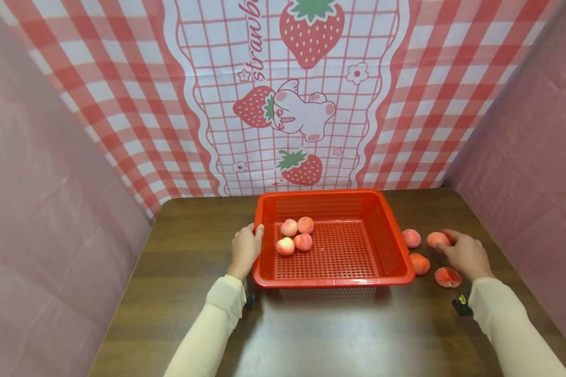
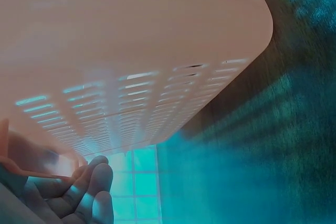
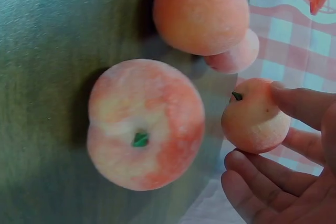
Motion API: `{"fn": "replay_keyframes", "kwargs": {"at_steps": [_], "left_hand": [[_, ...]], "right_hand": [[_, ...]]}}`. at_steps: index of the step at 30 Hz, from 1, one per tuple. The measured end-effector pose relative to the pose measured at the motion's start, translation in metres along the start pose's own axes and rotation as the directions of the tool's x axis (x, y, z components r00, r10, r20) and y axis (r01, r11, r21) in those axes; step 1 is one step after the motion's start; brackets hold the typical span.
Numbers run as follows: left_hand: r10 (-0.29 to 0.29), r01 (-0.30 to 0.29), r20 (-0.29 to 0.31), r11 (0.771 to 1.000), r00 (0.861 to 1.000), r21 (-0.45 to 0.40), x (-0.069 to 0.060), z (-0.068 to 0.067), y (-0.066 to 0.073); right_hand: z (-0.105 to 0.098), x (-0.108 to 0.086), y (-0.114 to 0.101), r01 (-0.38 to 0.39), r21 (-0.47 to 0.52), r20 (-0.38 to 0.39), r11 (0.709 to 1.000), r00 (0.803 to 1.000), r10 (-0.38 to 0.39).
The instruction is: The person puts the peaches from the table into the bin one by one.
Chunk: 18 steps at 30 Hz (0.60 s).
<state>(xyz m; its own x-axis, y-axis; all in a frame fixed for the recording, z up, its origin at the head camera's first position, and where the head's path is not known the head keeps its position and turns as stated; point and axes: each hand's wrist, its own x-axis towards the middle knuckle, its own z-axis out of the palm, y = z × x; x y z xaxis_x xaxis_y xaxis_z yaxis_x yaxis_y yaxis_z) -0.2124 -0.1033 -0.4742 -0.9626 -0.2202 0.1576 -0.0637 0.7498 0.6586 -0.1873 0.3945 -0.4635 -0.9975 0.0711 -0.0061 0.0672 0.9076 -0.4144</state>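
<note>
A red plastic basket [image 1: 330, 284] with slotted walls stands upright on the table, and several peaches [image 1: 304, 242] lie in its left half. My left hand [image 1: 245, 250] holds the basket's left rim, the thumb over the top edge; the left wrist view shows its curled fingers [image 2: 102, 178] beneath the rim. Right of the basket, my right hand [image 1: 468, 255] pinches a peach [image 3: 255, 116] between thumb and fingers. Whether that peach touches the table is unclear. Three more lie close by: a pinkish peach [image 1: 411, 239], an orange one [image 1: 420, 264] and a flattish red-and-yellow one [image 3: 144, 124].
The brown wooden table [image 1: 179, 293] meets a red-and-white checked cloth [image 1: 137, 104] with strawberry prints at the back. Pink cloth walls stand at the left [image 1: 52, 209] and the right [image 1: 533, 173]. The loose peaches sit between the basket's right side and the right hand.
</note>
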Motion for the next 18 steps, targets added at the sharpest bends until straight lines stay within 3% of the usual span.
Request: {"fn": "replay_keyframes", "kwargs": {"at_steps": [12, 18], "left_hand": [[-0.020, 0.020, 0.001, 1.000, 1.000, -0.007, 0.002, 0.004, -0.001], [-0.026, 0.025, -0.010, 0.999, 1.000, -0.022, 0.001, 0.004, -0.002]], "right_hand": [[0.000, 0.004, -0.014, 0.093, 0.028, -0.142, 0.995, 0.986, -0.088], [-0.010, 0.014, -0.025, 0.127, 0.007, -0.158, 0.992, 0.980, -0.124]]}}
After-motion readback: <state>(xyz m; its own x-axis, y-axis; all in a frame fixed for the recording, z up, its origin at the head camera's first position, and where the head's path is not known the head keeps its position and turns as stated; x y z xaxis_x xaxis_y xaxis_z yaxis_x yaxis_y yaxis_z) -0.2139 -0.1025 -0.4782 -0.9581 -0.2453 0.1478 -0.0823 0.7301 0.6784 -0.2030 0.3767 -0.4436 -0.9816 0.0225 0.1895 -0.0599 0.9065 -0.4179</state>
